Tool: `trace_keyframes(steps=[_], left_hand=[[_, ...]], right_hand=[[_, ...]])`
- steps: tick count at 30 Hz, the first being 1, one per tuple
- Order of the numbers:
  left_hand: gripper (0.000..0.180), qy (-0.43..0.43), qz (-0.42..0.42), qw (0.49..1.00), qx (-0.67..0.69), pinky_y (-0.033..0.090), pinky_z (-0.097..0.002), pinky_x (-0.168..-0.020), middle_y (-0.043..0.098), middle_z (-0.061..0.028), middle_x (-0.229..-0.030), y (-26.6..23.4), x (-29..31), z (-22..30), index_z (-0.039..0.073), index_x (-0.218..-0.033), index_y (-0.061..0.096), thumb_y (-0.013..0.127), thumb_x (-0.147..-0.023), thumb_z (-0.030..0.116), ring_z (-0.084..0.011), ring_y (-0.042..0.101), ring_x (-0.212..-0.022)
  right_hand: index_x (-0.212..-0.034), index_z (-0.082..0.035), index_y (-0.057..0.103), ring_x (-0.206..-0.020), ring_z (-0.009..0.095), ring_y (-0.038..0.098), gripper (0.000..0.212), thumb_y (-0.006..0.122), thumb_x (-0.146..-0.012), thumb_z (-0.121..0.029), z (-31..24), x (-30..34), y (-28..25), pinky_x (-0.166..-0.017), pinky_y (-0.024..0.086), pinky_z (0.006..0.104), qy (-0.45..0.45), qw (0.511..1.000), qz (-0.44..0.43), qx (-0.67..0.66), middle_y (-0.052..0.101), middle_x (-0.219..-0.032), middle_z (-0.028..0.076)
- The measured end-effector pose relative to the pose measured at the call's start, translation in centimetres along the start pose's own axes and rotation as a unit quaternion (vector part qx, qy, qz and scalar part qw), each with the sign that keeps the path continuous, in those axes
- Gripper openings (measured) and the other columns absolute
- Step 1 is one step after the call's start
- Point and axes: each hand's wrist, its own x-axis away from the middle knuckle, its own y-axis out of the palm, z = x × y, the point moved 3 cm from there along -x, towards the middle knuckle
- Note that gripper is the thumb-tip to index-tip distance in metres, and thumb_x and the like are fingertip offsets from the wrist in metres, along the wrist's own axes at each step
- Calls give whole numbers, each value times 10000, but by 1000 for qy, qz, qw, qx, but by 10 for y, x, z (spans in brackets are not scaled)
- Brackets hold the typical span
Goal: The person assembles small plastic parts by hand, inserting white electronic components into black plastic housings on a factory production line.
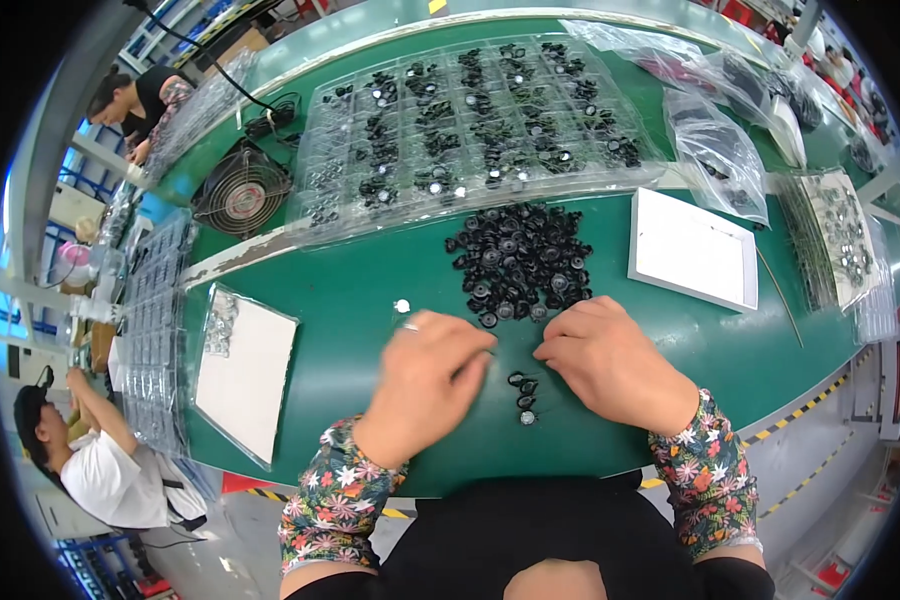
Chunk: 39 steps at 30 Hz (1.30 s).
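Note:
A heap of small black round parts with short wires [515, 255] lies on the green table in front of me. My left hand [428, 372], slightly blurred, is at the near left of this heap with fingers curled toward the thumb. Just right of the heap's near edge, my right hand [615, 362] has its fingertips pressed together. Whatever either pinch holds is too small or hidden to make out. Between the hands, a short row of the same black parts [525, 396] runs toward me, with a silvery disc face on the nearest one. A small white disc [401, 306] lies beyond my left hand.
Clear compartment trays [490, 125] with many black parts stretch across the back. A white box lid [692, 250] sits to the right, a white bagged board [245, 375] to the left. A fan [242, 190] stands at back left. Two people work at the left.

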Motion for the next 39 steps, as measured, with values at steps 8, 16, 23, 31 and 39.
trace_keyframes(steps=[8,16,23,31,39], left_hand=[[143,-10,44,984,-170,458,-395,-748,611,-82,-881,-22,-5,-26,45,-835,669,698,-702,3,-289,579,-865],[134,-56,42,988,-139,471,-382,-785,655,-91,-846,-21,-4,-42,34,-827,693,708,-697,5,-289,605,-827],[161,-154,61,982,91,479,-313,-710,669,-66,-869,-19,-5,-39,51,-925,712,711,-766,26,-185,624,-799],[182,-238,18,913,331,455,-202,-642,675,-25,-921,-12,1,-49,34,-1002,707,676,-827,-4,-72,599,-773],[133,-230,72,941,235,471,-251,-655,671,-33,-866,-15,-1,-49,56,-954,720,678,-830,30,-115,600,-716]], right_hand=[[-882,-58,668,-863,248,601,133,698,-753,-48,-10,-14,2,-849,440,391,-23,997,71,-28,624,-894,55],[-808,-42,647,-893,238,575,95,694,-726,-57,-21,-35,15,-882,411,389,-73,990,115,-41,595,-888,58],[-810,-64,654,-1149,298,512,176,764,-691,-132,-24,-52,28,-1010,349,478,-28,984,175,4,581,-1119,77],[-756,-82,651,-1234,321,465,181,794,-681,-163,-22,-58,36,-1057,305,520,6,974,227,-8,590,-1161,58],[-746,-87,655,-1243,336,471,142,780,-680,-88,-17,-55,33,-1042,336,514,26,973,221,-61,609,-1173,45]])
